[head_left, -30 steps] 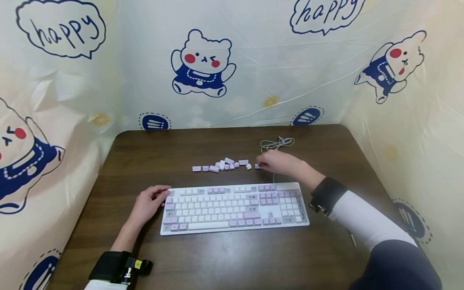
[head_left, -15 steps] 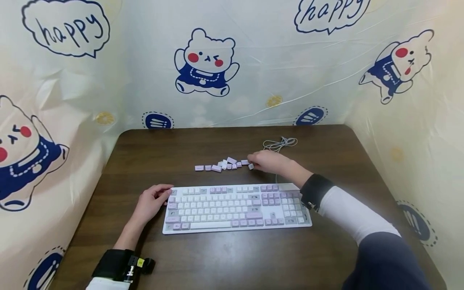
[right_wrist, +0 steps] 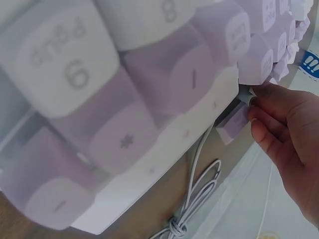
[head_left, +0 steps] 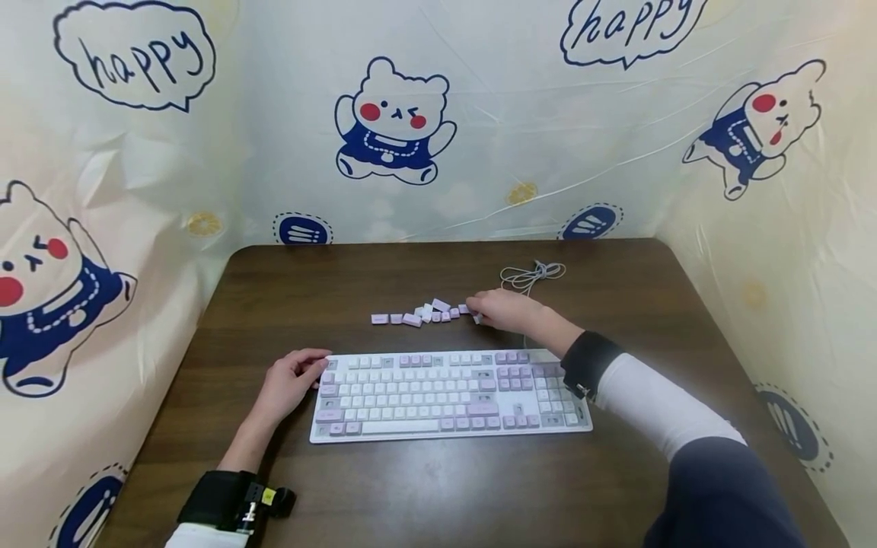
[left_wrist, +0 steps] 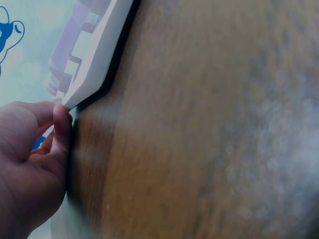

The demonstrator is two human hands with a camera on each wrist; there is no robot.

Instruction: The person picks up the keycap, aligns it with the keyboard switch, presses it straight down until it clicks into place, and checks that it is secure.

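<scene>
In the head view a white-and-lilac keyboard [head_left: 411, 426] lies on the brown table. My left hand [head_left: 291, 380] pinches its far left corner, and the left wrist view shows thumb and finger [left_wrist: 62, 122] right at that corner. Behind the keyboard runs a row of loose keycaps [head_left: 411, 320], lilac and white. At the row's right end is my right hand [head_left: 510, 310], fingers curled down. In the right wrist view its fingertips pinch a pale keycap [right_wrist: 244, 94], partly hidden by the fingers. A lilac keycap [right_wrist: 232, 124] lies right beside them.
A coiled grey cable [head_left: 530, 275] lies behind the right hand, and its lead runs to the keyboard's back edge. Patterned cloth [head_left: 479, 122] hangs behind the table [head_left: 425, 495] and at both sides. My right forearm crosses over the keyboard's far right corner.
My right hand has moved left along the row to its neighbouring keycaps, and the lilac keycap at the end has shifted left with it. The left hand stays on the keyboard corner.
</scene>
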